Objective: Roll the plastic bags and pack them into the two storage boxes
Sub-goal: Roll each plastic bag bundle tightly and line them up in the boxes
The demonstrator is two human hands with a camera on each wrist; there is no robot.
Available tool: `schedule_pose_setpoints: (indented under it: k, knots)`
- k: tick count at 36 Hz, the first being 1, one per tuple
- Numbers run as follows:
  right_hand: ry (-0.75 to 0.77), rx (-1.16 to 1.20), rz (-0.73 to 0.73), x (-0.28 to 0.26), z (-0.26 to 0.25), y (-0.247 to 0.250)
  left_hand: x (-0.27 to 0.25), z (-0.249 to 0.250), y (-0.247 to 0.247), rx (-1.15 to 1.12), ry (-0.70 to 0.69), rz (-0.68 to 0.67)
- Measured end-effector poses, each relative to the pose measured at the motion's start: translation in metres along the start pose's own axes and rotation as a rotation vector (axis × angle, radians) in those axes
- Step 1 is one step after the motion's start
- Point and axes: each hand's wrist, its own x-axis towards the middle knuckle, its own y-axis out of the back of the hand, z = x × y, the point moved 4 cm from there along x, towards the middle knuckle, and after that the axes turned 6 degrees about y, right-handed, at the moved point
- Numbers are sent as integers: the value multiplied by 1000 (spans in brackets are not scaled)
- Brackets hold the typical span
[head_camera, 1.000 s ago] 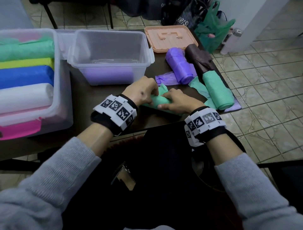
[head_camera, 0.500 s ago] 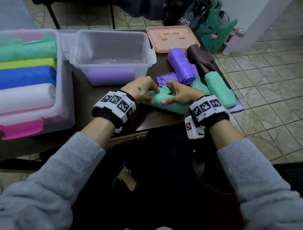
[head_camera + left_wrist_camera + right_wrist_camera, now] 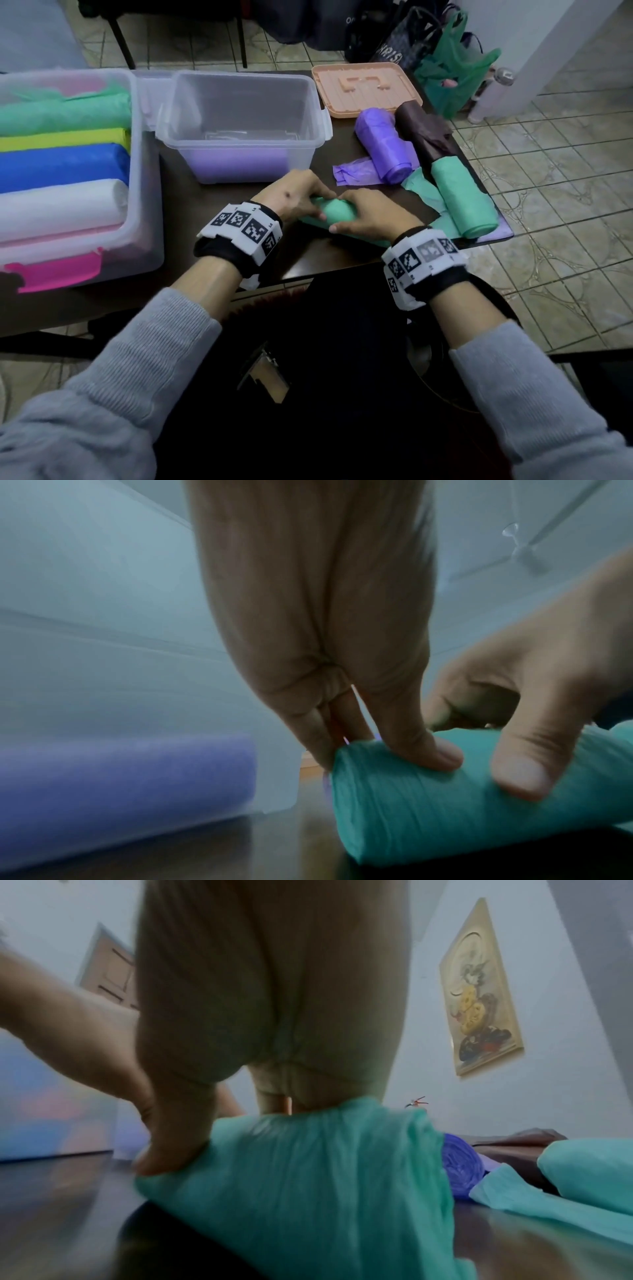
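A green plastic bag (image 3: 337, 214) lies partly rolled near the table's front edge, its flat tail spreading toward me. Both hands curl over the roll: my left hand (image 3: 298, 202) holds its left end, and my right hand (image 3: 363, 214) grips the middle and right part. In the left wrist view the left thumb and fingers pinch the roll (image 3: 428, 799). The right wrist view has the green bag (image 3: 325, 1177) bunched under the right fingers. The small clear box (image 3: 243, 126) behind the hands holds a purple roll. The large clear box (image 3: 144, 171) at the left holds several coloured rolls.
Purple (image 3: 383, 147), dark brown (image 3: 424, 133) and green (image 3: 462, 202) rolls lie on the table's right side, near its edge. A peach lid (image 3: 366, 89) lies at the back. Bags stand on the tiled floor (image 3: 548, 171) beyond the table.
The hands lifted the roll's far edge half a second ago and have now come back down over it, closer together, with the roll thicker.
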Motion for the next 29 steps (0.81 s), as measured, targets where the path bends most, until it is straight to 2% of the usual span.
schedule_pose_setpoints:
  k: [3,5,7,9,12,17,23,29]
  knots:
    - [1,-10,29,-4,-3,-8,-4,-13,-4,-174,107,106]
    - [-6,-9,34,-6,-5,-10,-9,-27,-6,-350,223,233]
    - [-15,-13,30,-7,-6,-11,-13,-44,-7,-625,370,371]
    - [-24,-17,17,-8,-7,-11,-21,-55,-5,-973,507,454]
    - [-27,-18,-14,-8,-10,-11,-27,-67,6,-1309,597,534]
    - [-10,-40,-69,-11,-17,-6,-33,-76,32,-1558,599,700]
    - [83,-25,-39,-17,-36,28,-35,-83,41,-1691,522,756]
    - [176,-5,155,-13,-65,70,-40,-80,39,-1747,447,861]
